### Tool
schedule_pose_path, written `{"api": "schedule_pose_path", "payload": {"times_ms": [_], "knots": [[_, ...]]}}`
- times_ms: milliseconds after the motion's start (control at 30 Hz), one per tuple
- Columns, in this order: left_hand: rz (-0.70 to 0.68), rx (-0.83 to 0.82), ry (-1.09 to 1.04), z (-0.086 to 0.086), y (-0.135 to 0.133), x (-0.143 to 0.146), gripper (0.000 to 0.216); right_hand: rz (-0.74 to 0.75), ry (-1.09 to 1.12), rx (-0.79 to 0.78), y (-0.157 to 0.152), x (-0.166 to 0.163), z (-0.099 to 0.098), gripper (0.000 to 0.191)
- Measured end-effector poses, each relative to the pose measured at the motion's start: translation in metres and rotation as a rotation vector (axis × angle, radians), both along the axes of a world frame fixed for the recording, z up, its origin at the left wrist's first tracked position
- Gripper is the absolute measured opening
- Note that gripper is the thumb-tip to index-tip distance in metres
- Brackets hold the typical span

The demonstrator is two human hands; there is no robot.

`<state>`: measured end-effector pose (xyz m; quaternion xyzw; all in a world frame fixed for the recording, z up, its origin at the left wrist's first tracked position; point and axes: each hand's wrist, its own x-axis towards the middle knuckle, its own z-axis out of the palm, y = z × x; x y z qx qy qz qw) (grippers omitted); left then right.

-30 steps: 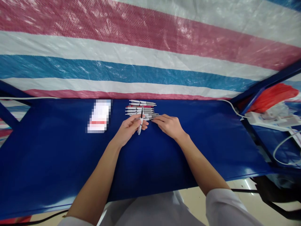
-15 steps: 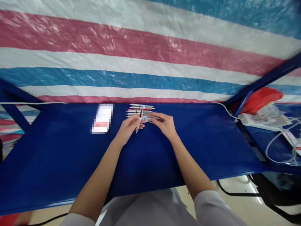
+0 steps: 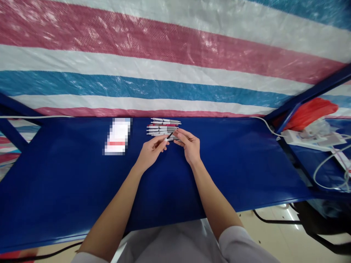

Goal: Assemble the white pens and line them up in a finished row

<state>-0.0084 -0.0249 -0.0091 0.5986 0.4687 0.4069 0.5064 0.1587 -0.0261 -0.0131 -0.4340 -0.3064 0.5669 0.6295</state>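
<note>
A pen [image 3: 169, 136] with a white body and a thin dark front part slants up to the right between my hands. My left hand [image 3: 151, 150] is closed around its white body, most of which the fingers hide. At the dark end, the fingers of my right hand [image 3: 189, 146] are pinched together; exactly what part they grip is partly hidden. Just behind my hands lies a row of several white-and-grey pens [image 3: 161, 129], side by side. One pen in the row shows red [image 3: 159, 125].
The blue table [image 3: 82, 190] carries a blurred-out white item [image 3: 118, 137] on the left. A striped plastic sheet [image 3: 164, 65] hangs behind. To the right are a red plastic bag [image 3: 312, 111], a white power strip [image 3: 307, 140] and loose white cables [image 3: 320, 171].
My right hand has moved left and closed at the pen's dark end. The pen has tilted from nearly upright to slanting right. The view has shifted slightly.
</note>
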Motion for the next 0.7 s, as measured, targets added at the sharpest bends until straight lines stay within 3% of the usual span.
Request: {"api": "schedule_pose_path", "payload": {"times_ms": [333,700], "knots": [[0.005,-0.023,0.075,-0.0057,-0.0017,0.0011,0.037,0.013,-0.024,-0.001,0.0013,-0.0020,0.0002,0.022],[0.037,0.031,0.055,-0.0070,-0.0046,0.0013,0.031,0.015,-0.109,0.062,-0.0024,-0.0033,-0.0044,0.032]]}}
